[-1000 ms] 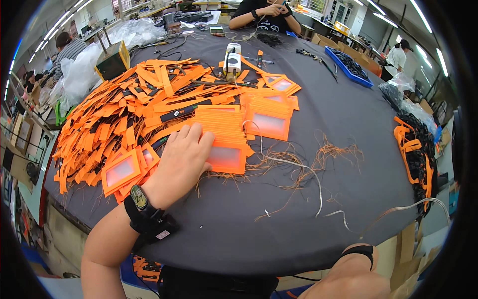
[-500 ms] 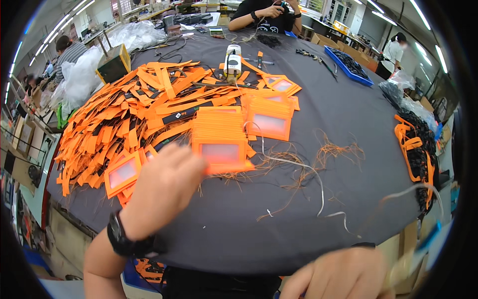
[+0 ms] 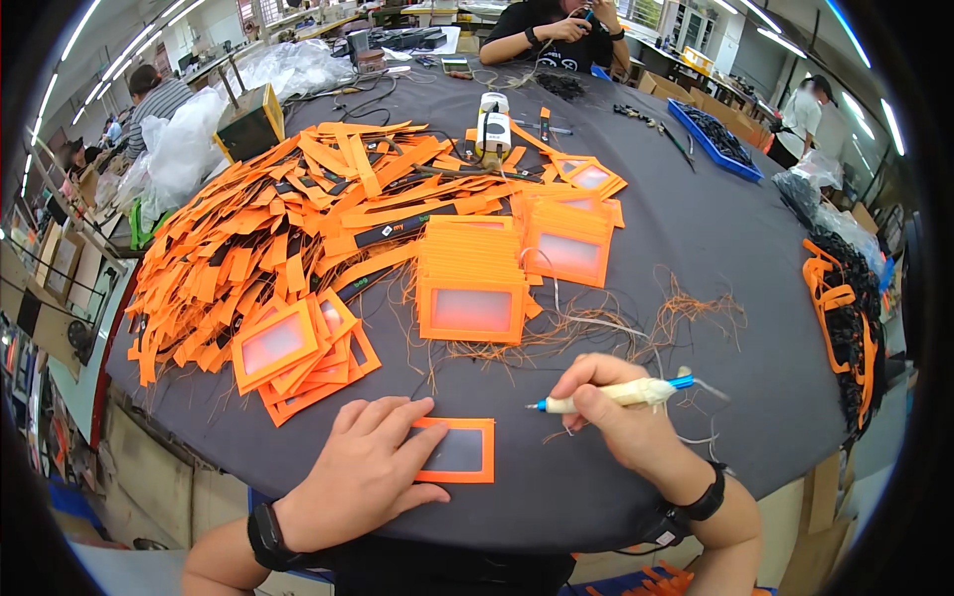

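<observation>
A single orange-bordered rectangular pouch with a clear window (image 3: 459,452) lies flat on the dark cloth near me. My left hand (image 3: 363,472) rests open on its left side, fingers spread and pressing it down. To the right of the pouch, my right hand (image 3: 626,422) grips a pen-shaped corded tool (image 3: 608,395), wrapped in pale tape with blue ends. Its thin metal tip points left, apart from the pouch. Beyond are a neat stack of similar pouches (image 3: 471,310), a second stack (image 3: 566,253) and several fanned ones (image 3: 274,346) at the left.
Orange and black straps (image 3: 229,233) form a big heap at the left. Loose orange threads (image 3: 686,313) and a pale cord (image 3: 596,320) lie at the right. Farther back stand a white power device (image 3: 492,129) and a blue tray (image 3: 711,139). Across the table sits another person (image 3: 556,35).
My left hand has come nearer from the pouches and lies on one pouch. My right hand has risen from the lower edge over the table with the tool, its tip turned leftward.
</observation>
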Action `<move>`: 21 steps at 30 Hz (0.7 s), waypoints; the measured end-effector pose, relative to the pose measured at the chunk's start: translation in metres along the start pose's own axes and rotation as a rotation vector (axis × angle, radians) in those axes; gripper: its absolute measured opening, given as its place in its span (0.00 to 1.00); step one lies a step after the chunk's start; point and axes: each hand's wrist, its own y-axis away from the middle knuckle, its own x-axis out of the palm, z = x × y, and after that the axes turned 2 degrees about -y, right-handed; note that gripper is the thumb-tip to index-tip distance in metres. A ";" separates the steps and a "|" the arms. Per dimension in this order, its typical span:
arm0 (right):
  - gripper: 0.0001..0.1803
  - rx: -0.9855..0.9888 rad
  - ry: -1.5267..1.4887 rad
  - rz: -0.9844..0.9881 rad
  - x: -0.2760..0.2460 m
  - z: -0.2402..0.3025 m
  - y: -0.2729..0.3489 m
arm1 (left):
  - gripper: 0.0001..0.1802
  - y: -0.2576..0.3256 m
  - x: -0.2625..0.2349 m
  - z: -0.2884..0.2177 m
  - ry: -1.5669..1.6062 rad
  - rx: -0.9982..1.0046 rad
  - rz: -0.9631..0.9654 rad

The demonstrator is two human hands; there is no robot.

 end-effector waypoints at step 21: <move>0.06 0.077 -0.271 -0.217 0.003 -0.026 0.000 | 0.31 -0.045 0.013 0.003 0.053 -0.098 0.124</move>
